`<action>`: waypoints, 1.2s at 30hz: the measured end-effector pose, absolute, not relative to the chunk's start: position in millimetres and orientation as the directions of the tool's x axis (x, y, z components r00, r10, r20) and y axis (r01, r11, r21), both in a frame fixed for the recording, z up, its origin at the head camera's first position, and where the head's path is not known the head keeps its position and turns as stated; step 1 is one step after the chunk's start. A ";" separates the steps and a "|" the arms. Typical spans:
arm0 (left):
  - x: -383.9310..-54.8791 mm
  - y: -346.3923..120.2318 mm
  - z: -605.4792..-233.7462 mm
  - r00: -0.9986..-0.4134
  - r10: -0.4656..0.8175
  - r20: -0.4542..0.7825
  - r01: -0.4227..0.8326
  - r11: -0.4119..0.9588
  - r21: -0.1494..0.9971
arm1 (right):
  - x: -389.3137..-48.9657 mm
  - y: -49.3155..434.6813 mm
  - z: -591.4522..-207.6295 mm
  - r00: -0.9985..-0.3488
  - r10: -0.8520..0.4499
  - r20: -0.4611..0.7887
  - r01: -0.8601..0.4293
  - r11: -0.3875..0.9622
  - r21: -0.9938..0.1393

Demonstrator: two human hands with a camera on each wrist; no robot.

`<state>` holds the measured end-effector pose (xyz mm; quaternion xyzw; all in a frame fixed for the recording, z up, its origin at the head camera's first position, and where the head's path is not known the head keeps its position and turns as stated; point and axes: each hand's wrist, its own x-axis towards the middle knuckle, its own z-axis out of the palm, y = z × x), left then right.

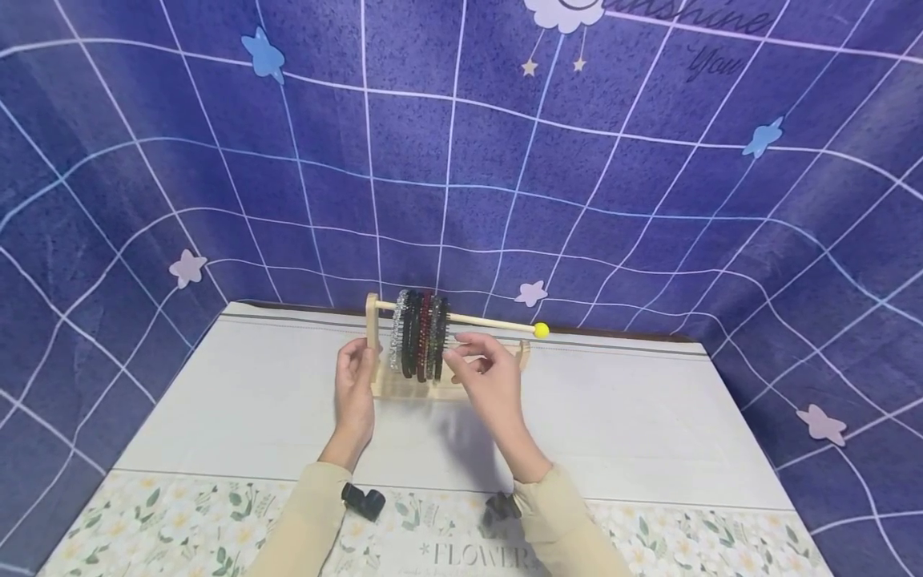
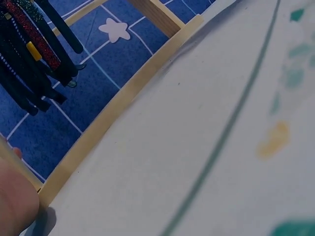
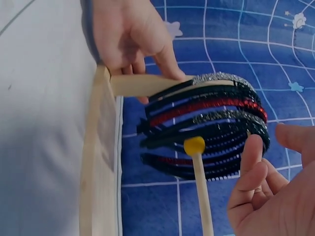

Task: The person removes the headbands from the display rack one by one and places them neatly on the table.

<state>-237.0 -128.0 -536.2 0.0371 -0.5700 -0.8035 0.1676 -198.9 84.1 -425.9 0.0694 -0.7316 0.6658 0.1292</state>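
Observation:
Several headbands (image 1: 420, 335) hang side by side on a light wooden stand (image 1: 372, 320), some black, some red or silver with glitter. A dowel (image 1: 490, 322) with a yellow ball (image 1: 541, 330) at its end runs along the top. My left hand (image 1: 355, 385) grips the stand's left upright; in the right wrist view this hand (image 3: 130, 37) shows its thumb along the wood. My right hand (image 1: 490, 377) is at the rightmost headbands, and in the right wrist view its thumb and finger (image 3: 252, 152) stand apart beside their curved tops. Contact there is unclear.
The stand rests on a white tabletop (image 1: 613, 417) with a floral cloth strip (image 1: 238, 513) in front. A blue curtain (image 1: 476, 208) with white grid lines and stars hangs behind and at both sides. The stand's shorter right post (image 1: 525, 353) is beyond my right hand.

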 end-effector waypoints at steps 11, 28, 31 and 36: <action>-236.7 -127.4 -538.3 -0.944 -0.297 0.140 0.222 -0.265 0.938 | -204.8 69.0 -422.4 -0.977 0.108 0.183 -0.184 0.002 -0.983; -237.0 -128.0 -539.9 -0.939 -0.313 0.145 0.233 -0.267 0.935 | -210.3 73.5 -425.1 -0.970 0.091 0.225 -0.228 -0.029 -0.973; -237.1 -128.0 -539.4 -0.938 -0.315 0.147 0.239 -0.280 0.930 | -210.7 76.6 -424.5 -0.967 0.091 0.236 -0.240 -0.030 -0.970; -237.0 -127.3 -538.1 -0.937 -0.316 0.146 0.242 -0.291 0.926 | -209.2 82.3 -419.8 -0.965 0.110 0.237 -0.240 -0.020 -0.971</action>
